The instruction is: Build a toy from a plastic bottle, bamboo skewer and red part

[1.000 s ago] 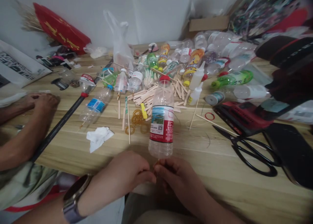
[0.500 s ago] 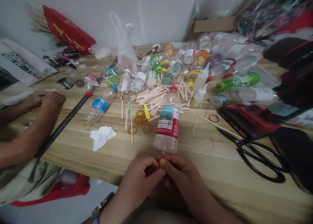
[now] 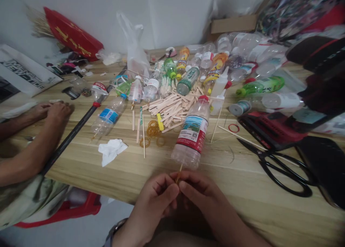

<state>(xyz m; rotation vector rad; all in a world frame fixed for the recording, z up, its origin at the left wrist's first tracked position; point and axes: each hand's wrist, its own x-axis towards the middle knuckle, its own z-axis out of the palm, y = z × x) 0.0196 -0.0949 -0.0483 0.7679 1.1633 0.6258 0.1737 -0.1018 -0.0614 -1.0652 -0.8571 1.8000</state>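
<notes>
A clear plastic bottle (image 3: 191,132) with a red cap and a red-and-blue label points away from me, its base towards my hands. Out of the base comes a thin wooden stick (image 3: 181,166). My left hand (image 3: 159,195) is closed, thumb and fingers pinching the stick's end. From the other side, my right hand (image 3: 201,191) is closed at the same spot. An amber rubber band (image 3: 178,175) appears to be around the stick between my fingertips, partly hidden by them.
Wooden craft sticks (image 3: 175,106) lie piled behind the bottle, near amber rubber bands (image 3: 153,128). Several bottles crowd the back. Black scissors (image 3: 280,168) and a red-and-black tool (image 3: 275,128) are to the right. At left, another person's arms (image 3: 40,146) rest beside a black rod (image 3: 72,135).
The bottle has tilted, its cap swinging to the right. More of the stick and amber band shows between my fingertips, and my thumbs have drawn slightly apart.
</notes>
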